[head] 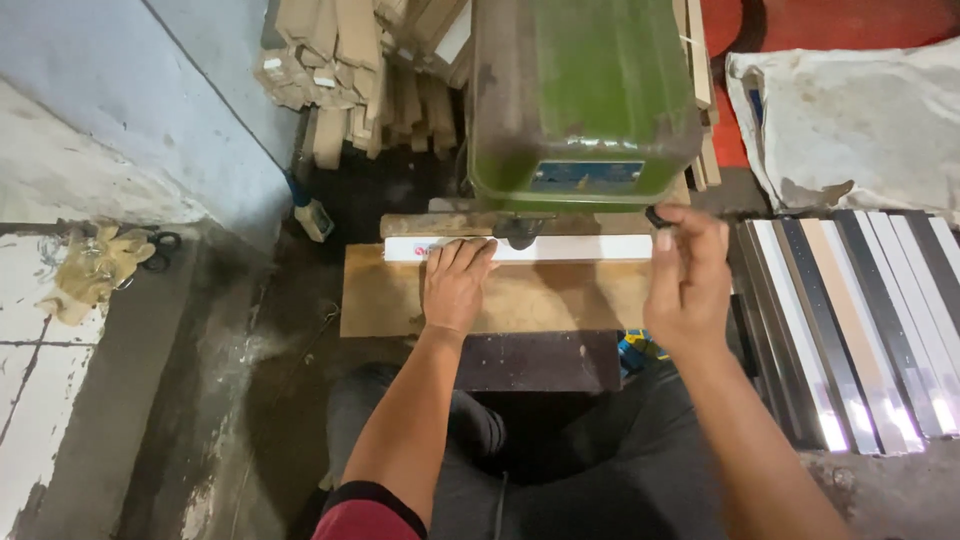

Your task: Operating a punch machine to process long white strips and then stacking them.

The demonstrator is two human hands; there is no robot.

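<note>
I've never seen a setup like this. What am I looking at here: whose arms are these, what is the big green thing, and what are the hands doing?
The picture comes from a camera worn on a person's head, looking down at their own arms and lap. The big green machine stands over a small wooden work board. On the board lies a long white strip, running under the machine's head. The left hand lies flat, its fingers pressing on the strip. The right hand is raised and pinches a small dark knob or handle beside the machine; what that part does cannot be told. To the right lies a row of similar long strips in white, black and tan. Cardboard pieces are stacked behind.
</note>
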